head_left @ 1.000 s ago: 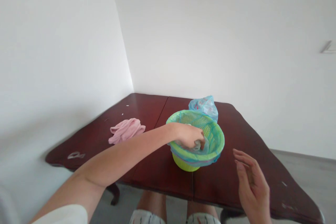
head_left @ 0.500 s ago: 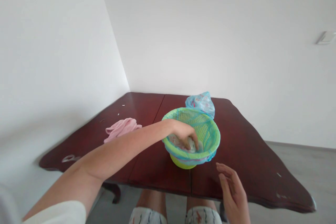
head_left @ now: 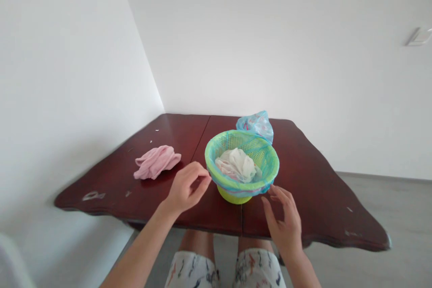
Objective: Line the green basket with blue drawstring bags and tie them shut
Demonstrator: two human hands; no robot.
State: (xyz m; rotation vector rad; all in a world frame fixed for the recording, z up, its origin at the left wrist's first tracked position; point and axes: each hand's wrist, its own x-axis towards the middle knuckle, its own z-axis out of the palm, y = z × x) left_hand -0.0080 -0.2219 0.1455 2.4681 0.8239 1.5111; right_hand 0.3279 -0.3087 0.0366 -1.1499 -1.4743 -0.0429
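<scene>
A green plastic basket stands near the table's front edge, lined with a thin blue plastic bag folded over its rim. Crumpled white plastic lies inside. At the basket's left rim is my left hand, its thumb and fingers curled together in a pinch; whether they grip the bag's edge cannot be made out. My right hand is at the lower right of the rim, thumb and fingers apart, fingertips close to or touching the folded bag.
A crumpled pink cloth lies to the left on the dark red wooden table. Behind the basket sits a bunched blue plastic bag. White walls rise behind and at the left. My knees are under the front edge.
My left hand has come out of the basket to its left rim, uncovering the white plastic. My right hand has moved up and left to the rim.
</scene>
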